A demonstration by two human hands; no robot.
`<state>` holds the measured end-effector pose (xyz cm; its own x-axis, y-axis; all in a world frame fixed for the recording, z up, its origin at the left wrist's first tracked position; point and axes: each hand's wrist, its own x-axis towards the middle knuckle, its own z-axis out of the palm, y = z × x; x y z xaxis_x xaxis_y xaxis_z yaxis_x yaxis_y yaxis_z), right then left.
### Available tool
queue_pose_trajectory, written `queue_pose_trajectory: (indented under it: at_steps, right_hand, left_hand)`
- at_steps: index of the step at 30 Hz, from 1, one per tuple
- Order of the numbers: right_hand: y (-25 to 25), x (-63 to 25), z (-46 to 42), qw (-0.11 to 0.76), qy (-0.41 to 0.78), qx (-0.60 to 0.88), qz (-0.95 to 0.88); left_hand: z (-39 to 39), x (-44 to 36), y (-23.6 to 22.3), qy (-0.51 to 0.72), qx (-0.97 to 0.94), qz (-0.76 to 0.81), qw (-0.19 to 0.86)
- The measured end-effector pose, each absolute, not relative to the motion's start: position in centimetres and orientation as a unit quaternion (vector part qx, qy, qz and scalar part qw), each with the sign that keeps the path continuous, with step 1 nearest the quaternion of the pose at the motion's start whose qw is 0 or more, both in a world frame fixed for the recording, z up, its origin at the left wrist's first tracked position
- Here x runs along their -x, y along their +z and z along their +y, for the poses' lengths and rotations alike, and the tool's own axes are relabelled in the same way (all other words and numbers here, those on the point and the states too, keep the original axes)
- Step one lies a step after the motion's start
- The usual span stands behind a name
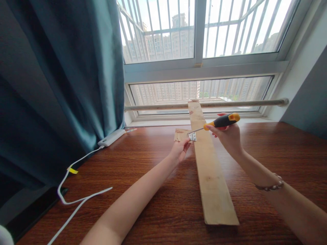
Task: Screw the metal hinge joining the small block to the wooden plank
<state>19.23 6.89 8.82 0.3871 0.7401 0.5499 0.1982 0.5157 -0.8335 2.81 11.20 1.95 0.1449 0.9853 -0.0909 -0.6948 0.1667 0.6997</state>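
Note:
A long tan board [213, 177], cardboard or thin wood, runs from near me to the windowsill. At its left edge a small metal hinge [193, 136] spans the board and a small tan piece [181, 133]. My left hand [181, 149] is closed at the small piece, its thumb at the hinge's lower left edge; some of its fingers are hidden. My right hand [228, 136] grips a yellow and black screwdriver [224, 120], tilted, handle up to the right. Its shaft reaches down left to the hinge's upper left part, where I cannot make out a screw.
Underneath is a brown wood-grain tabletop [158, 204]. To the left lie a white power strip [111, 137] and a white cable [76, 200] with a yellow tag [73, 170], beside a blue curtain [84, 68]. A horizontal rail [158, 107] crosses before the window.

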Motion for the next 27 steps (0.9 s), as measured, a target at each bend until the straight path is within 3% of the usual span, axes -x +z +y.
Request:
queue_pose_trajectory:
  at_steps: [8,27]
  right_hand:
    - [9.1,-19.7,7.4,0.757,0.214,0.429,-0.443]
    - [10.1,-20.5,7.2,0.698,0.266,0.46,-0.479]
  left_hand:
    - [10.9,-2.9,2.3,0.591,-0.247,0.281,0.715]
    - [11.2,-2.7,1.9,0.59,-0.265,0.285,0.708]
